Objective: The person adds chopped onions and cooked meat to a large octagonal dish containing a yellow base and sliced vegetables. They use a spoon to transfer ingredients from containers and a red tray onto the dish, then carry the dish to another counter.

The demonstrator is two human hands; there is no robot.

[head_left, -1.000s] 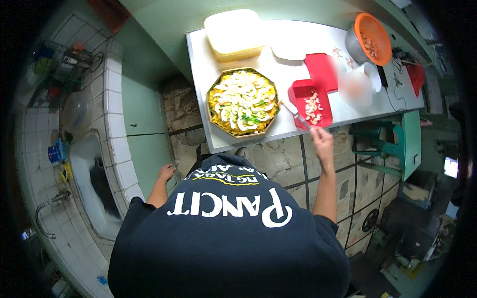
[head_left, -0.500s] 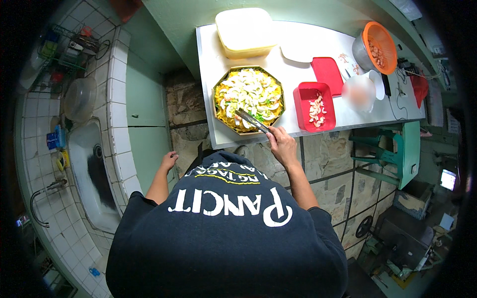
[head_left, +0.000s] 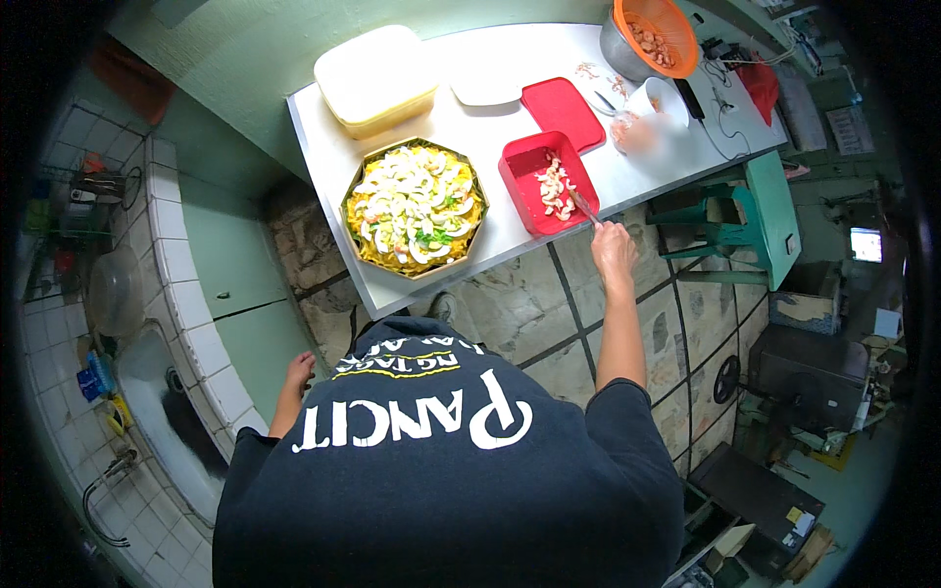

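Tongs (head_left: 586, 209) have swung to the red tub (head_left: 524, 178) just past the right hand (head_left: 614, 249), clenched round them; nip peeled shrimp (head_left: 554, 186) gently imo.

On the left, a white sink (head_left: 147, 367) was set behind a white-tiled counter edge (head_left: 186, 294), with a curved faucet (head_left: 120, 461), a yellow sponge (head_left: 120, 414) and a clear plastic basin (head_left: 116, 289) around it. On the right, a green plastic stool (head_left: 720, 233) stood beside a green tabletop (head_left: 774, 220). Beyond were a lit screen (head_left: 866, 245) and a black spoked wheel (head_left: 726, 379).
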